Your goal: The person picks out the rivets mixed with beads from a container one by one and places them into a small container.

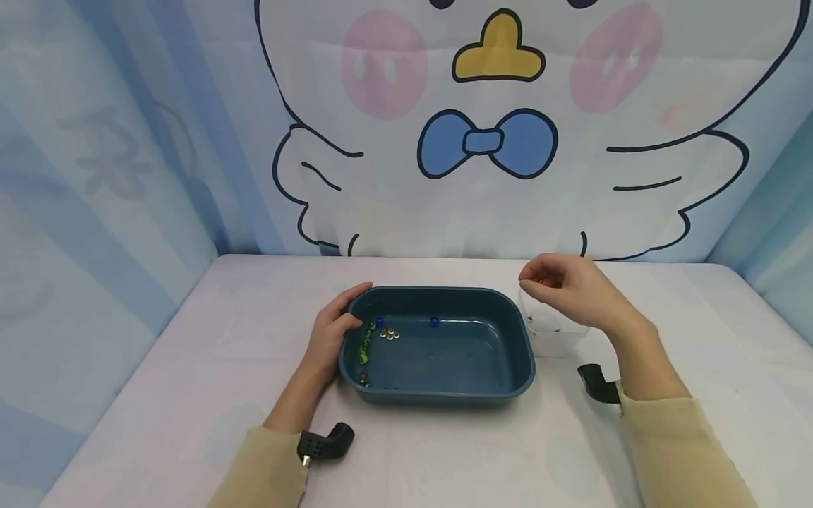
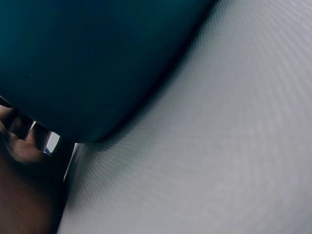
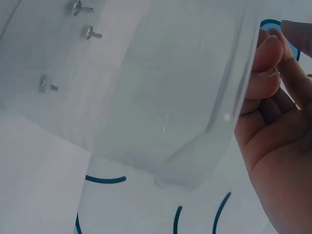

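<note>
My left hand [image 1: 328,337] grips the left end of a dark teal plastic basin [image 1: 438,398], thumb over the rim and fingers along the outer wall. In the left wrist view, fingers [image 2: 27,146] show beside the basin's underside [image 2: 97,73]. My right hand [image 1: 568,289] is raised over a clear plastic box [image 1: 555,346] to the right of the basin. Its fingertips pinch a tiny shiny metal piece [image 3: 275,72], mostly hidden. Through the clear wall in the right wrist view, small round-headed metal pins [image 3: 89,32] lie in the box.
Inside the basin lie a blue bead [image 1: 435,322], a second blue bead [image 1: 380,322], silver pieces [image 1: 390,334], a row of green pieces [image 1: 365,346] and a brown bead [image 1: 363,377]. A white cloth covers the table [image 1: 419,458]; a printed curtain [image 1: 483,212] hangs behind.
</note>
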A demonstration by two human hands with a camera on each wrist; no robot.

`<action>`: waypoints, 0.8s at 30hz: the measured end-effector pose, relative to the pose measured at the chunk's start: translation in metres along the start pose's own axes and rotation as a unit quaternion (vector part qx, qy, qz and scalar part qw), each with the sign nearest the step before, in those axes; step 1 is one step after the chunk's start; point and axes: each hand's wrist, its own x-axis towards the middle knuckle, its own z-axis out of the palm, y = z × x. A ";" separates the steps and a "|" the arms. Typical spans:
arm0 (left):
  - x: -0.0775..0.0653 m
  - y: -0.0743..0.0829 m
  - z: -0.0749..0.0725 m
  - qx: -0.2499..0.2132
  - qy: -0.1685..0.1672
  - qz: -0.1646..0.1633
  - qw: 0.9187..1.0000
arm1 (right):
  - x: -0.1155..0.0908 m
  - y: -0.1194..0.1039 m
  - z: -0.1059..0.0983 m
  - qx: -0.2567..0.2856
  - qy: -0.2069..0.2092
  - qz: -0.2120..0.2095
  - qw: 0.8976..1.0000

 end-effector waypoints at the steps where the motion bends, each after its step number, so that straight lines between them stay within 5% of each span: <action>1: 0.000 0.000 0.000 0.000 0.000 0.001 1.000 | 0.001 -0.001 0.001 0.001 -0.003 -0.002 1.000; 24: 0.000 0.000 0.000 -0.001 0.003 -0.003 1.000 | 0.011 -0.025 0.008 -0.003 -0.017 -0.047 0.999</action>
